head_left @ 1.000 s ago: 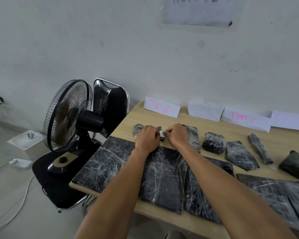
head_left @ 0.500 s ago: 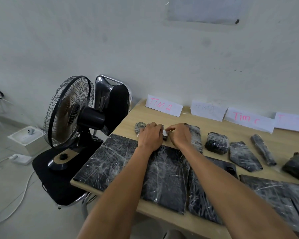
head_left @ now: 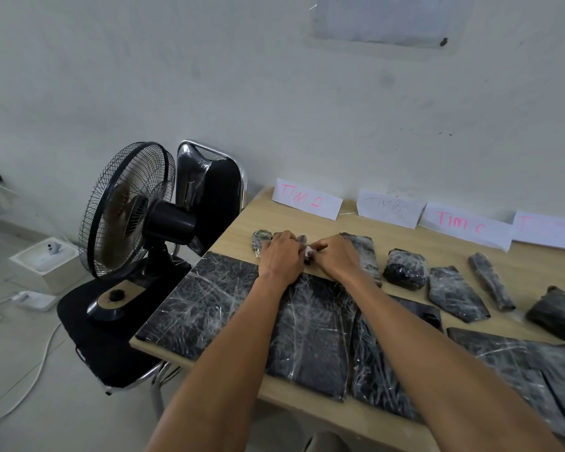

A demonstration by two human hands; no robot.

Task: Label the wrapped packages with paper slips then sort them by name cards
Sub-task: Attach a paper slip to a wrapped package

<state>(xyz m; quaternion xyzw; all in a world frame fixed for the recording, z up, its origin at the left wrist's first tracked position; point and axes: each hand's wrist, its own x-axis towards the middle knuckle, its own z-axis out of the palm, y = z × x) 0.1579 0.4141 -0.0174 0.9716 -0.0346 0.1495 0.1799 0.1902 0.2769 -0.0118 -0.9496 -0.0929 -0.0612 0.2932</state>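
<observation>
Noting position: your left hand point(head_left: 282, 256) and right hand point(head_left: 338, 260) meet knuckles-up at the far left of the table point(head_left: 421, 243), fingertips almost touching.

- The paper slip point(head_left: 308, 250) shows as a small white patch in the gap between them. It lies just right of the left fingertips and just left of the right ones, so both hands are equally near.
- Right hand: thumb and forefinger are bent inward and pinch the slip's right edge.
- Left hand: fingers are curled down with their tips at the slip's left edge. I cannot tell whether they pinch the slip or press what is under it.
- The package being labelled is hidden under your hands. It sits between the small oval package point(head_left: 261, 240) on the left and the long package point(head_left: 364, 252) on the right.
- The slip's long axis is too small to read.
- The TIM A card point(head_left: 307, 200) stands against the wall straight beyond your fingertips, and the TIM B card point(head_left: 388, 207) is further right.

Judgement: the slip is being fixed in place. Sorting this package would be a short push away from you.

Compared with a second ago, both hands stay in the same spot with the same hold on the slip. Only the view drifts slightly.
</observation>
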